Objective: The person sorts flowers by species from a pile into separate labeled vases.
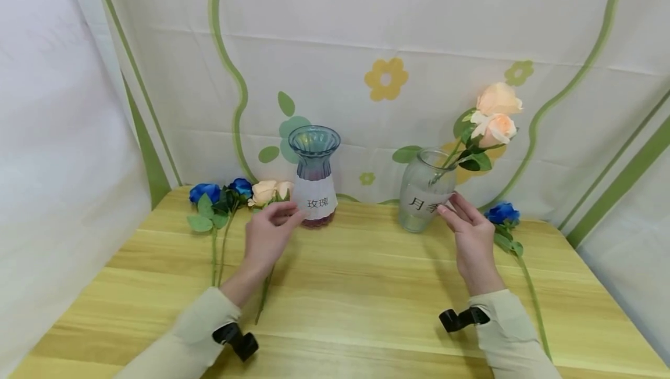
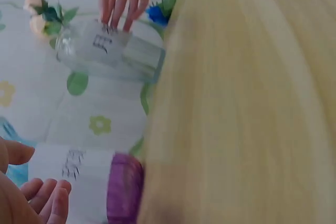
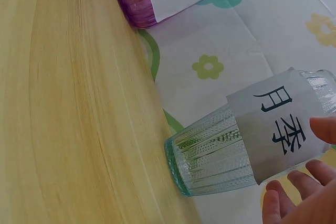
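A ribbed glass vase (image 1: 315, 167), blue above and purple below, stands at the back of the table with a white paper label around it. My left hand (image 1: 267, 233) is at its left side, fingers loosely bent and holding nothing. Further right is a clear glass vase (image 1: 413, 219) with a label (image 3: 278, 124) and peach roses (image 1: 497, 129) leaning out to the right. At its right side is my right hand (image 1: 472, 245), thumb by the label edge and fingers spread along the glass. Whether the fingertips touch the glass, I cannot tell.
Blue roses (image 1: 205, 193) and peach roses (image 1: 264, 192) lie on the wooden table (image 1: 356, 309) at the left, stems toward me. Another blue rose (image 1: 503, 214) lies at the right, beyond my right hand. A patterned cloth (image 1: 324, 77) hangs behind the table.
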